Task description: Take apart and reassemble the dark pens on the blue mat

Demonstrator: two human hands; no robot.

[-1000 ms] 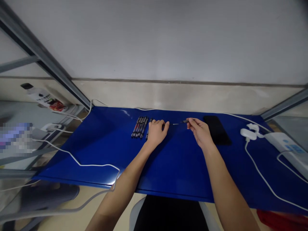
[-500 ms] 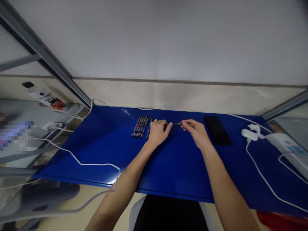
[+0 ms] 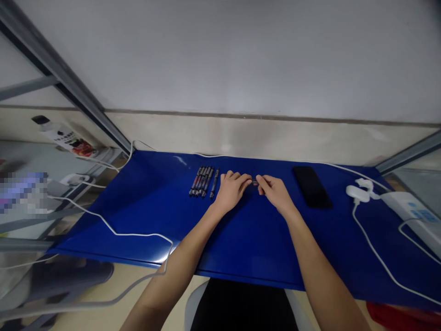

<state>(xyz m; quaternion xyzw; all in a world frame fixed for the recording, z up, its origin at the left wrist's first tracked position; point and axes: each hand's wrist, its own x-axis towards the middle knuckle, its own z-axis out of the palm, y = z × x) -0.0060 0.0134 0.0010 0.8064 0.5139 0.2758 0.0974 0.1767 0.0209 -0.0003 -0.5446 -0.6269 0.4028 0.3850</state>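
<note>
Between my two hands, above the blue table [image 3: 248,239], a dark pen [image 3: 254,182] shows only as a short piece. My left hand [image 3: 230,191] has its fingers closed on one end of it and covers most of that end. The other end is pinched between thumb and fingers of my right hand [image 3: 274,192]. Just left of my left hand lies a single dark pen [image 3: 214,183]. Beyond it several similar pens [image 3: 200,182] lie side by side in a row, one with a red part.
A black phone [image 3: 312,186] lies right of my right hand. Further right are a white charger [image 3: 357,193] and a white power strip [image 3: 415,216] with cables. A white cable [image 3: 138,236] crosses the table's left side. A bottle [image 3: 67,138] stands far left.
My hands have come together, my right hand moving left, and the gap between the two pen pieces has closed. My left hand has shifted slightly right, uncovering the single pen.
</note>
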